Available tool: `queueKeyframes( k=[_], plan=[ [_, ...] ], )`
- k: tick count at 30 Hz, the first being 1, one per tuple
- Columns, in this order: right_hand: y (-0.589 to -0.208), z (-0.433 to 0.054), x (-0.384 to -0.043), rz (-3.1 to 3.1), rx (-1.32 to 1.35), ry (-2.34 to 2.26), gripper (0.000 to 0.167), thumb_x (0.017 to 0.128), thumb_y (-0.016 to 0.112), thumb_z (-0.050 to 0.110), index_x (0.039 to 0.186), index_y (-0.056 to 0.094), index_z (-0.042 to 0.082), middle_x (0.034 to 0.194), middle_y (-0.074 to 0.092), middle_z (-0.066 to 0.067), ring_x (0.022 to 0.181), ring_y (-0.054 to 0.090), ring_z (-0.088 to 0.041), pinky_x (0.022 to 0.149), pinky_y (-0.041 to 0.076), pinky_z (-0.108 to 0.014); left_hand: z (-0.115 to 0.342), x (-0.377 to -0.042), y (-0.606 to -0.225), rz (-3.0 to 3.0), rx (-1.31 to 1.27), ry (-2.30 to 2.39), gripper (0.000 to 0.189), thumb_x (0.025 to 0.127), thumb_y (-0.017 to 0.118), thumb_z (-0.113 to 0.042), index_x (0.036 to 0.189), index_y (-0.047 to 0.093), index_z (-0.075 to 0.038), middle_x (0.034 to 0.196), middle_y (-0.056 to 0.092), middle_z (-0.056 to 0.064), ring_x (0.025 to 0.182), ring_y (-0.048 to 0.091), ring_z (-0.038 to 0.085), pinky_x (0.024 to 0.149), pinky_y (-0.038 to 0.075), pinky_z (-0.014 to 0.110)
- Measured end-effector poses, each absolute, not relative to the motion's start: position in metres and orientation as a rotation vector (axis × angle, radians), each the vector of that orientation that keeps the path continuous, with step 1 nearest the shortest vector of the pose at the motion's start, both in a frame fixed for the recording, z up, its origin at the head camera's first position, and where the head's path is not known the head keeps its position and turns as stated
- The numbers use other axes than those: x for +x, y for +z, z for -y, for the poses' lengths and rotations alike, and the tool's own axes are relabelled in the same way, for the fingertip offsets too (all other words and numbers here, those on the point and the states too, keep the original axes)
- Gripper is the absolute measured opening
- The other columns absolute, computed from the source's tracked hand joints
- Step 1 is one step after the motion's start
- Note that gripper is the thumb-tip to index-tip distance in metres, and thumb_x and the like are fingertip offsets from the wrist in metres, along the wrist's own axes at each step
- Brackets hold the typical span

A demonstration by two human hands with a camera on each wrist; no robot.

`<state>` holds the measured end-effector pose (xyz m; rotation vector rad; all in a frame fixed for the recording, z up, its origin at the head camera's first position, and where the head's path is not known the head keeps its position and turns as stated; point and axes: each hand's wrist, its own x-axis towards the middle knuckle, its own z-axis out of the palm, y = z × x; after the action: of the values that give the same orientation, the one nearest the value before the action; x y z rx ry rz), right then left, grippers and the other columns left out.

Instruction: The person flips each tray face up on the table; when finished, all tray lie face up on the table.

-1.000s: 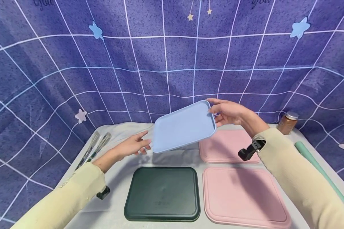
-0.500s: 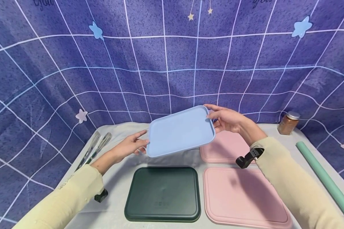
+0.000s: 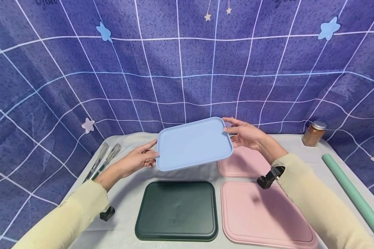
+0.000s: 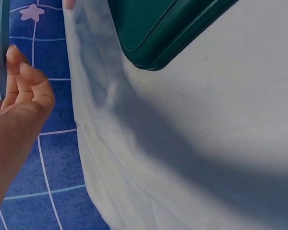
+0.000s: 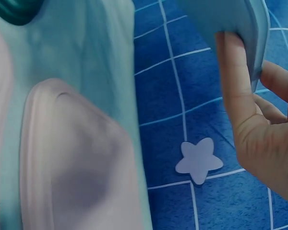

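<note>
L hand (image 3: pixel 139 159) & R hand (image 3: pixel 245 135) pinch opp. short ends of blue tray (image 3: pixel 194 144), held tilted above & beyond dk green board (image 3: pixel 176 211). Prob. light, stiff, bit slick; best hold = both end rims.

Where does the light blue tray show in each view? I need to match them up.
Head: light blue tray, just below the middle.
Left wrist: upper-left edge, a narrow strip, partly cut off.
Right wrist: upper right, cut off by the top edge.
Shared landmark: dark green board, low centre in head, top in left wrist, top-left corner in right wrist.
</note>
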<state>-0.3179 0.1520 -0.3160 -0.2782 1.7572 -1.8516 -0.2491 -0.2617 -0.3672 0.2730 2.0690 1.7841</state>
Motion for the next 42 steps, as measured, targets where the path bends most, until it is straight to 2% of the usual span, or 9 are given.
queueKeyframes(
  k=[4, 12, 16, 24, 34, 42],
  plan=[
    [-0.322, -0.151, -0.317, -1.767, -0.33, -1.837, 0.064, 0.104, 0.052, 0.012, 0.16, 0.023, 0.022, 0.099, 0.067, -0.002, 0.08, 0.071, -0.017, 0.073, 0.061, -0.035, 0.266, -0.248, -0.367, -2.048, 0.314, 1.804, 0.079, 0.102, 0.056, -0.011, 0.163, 0.006, -0.017, 0.085, 0.062, -0.003, 0.077, 0.06, 0.01, 0.07, 0.05, 0.022],
    [-0.332, -0.152, -0.315, -1.684, -0.439, -1.699, 0.097, 0.094, 0.056, -0.007, 0.163, -0.002, 0.029, 0.1, 0.063, -0.005, 0.086, 0.071, -0.019, 0.078, 0.061, -0.04, 0.275, -0.245, -0.371, -2.026, 0.293, 1.898, 0.079, 0.101, 0.056, -0.006, 0.163, 0.009, -0.02, 0.084, 0.063, -0.008, 0.073, 0.058, 0.006, 0.067, 0.047, 0.02],
    [-0.338, -0.15, -0.314, -1.704, -0.412, -1.697, 0.099, 0.092, 0.059, -0.007, 0.163, 0.0, 0.03, 0.101, 0.064, -0.003, 0.086, 0.072, -0.021, 0.077, 0.061, -0.041, 0.28, -0.244, -0.372, -1.996, 0.288, 1.894, 0.08, 0.101, 0.056, -0.008, 0.163, 0.008, -0.021, 0.082, 0.064, -0.008, 0.073, 0.058, 0.006, 0.068, 0.048, 0.021],
    [-0.348, -0.142, -0.308, -1.718, -0.367, -1.777, 0.09, 0.093, 0.061, -0.004, 0.163, 0.012, 0.027, 0.097, 0.066, -0.001, 0.082, 0.073, -0.02, 0.072, 0.061, -0.037, 0.291, -0.248, -0.375, -1.981, 0.259, 1.815, 0.08, 0.103, 0.054, -0.012, 0.163, 0.003, -0.025, 0.083, 0.061, -0.004, 0.073, 0.059, 0.007, 0.069, 0.049, 0.021],
    [-0.36, -0.14, -0.309, -1.674, -0.397, -1.651, 0.103, 0.089, 0.063, -0.008, 0.163, 0.001, 0.029, 0.103, 0.063, -0.005, 0.085, 0.072, -0.022, 0.083, 0.06, -0.044, 0.299, -0.245, -0.38, -2.005, 0.277, 1.681, 0.087, 0.101, 0.058, -0.015, 0.163, -0.004, -0.021, 0.082, 0.054, -0.002, 0.079, 0.056, 0.011, 0.076, 0.05, 0.024],
    [-0.373, -0.137, -0.309, -1.685, -0.369, -1.589, 0.103, 0.086, 0.064, -0.007, 0.162, 0.007, 0.035, 0.097, 0.062, -0.005, 0.083, 0.068, -0.022, 0.09, 0.056, -0.053, 0.303, -0.246, -0.387, -2.009, 0.258, 1.66, 0.086, 0.101, 0.058, -0.013, 0.163, -0.003, -0.017, 0.085, 0.058, -0.004, 0.078, 0.056, 0.008, 0.075, 0.051, 0.023]
  ],
)
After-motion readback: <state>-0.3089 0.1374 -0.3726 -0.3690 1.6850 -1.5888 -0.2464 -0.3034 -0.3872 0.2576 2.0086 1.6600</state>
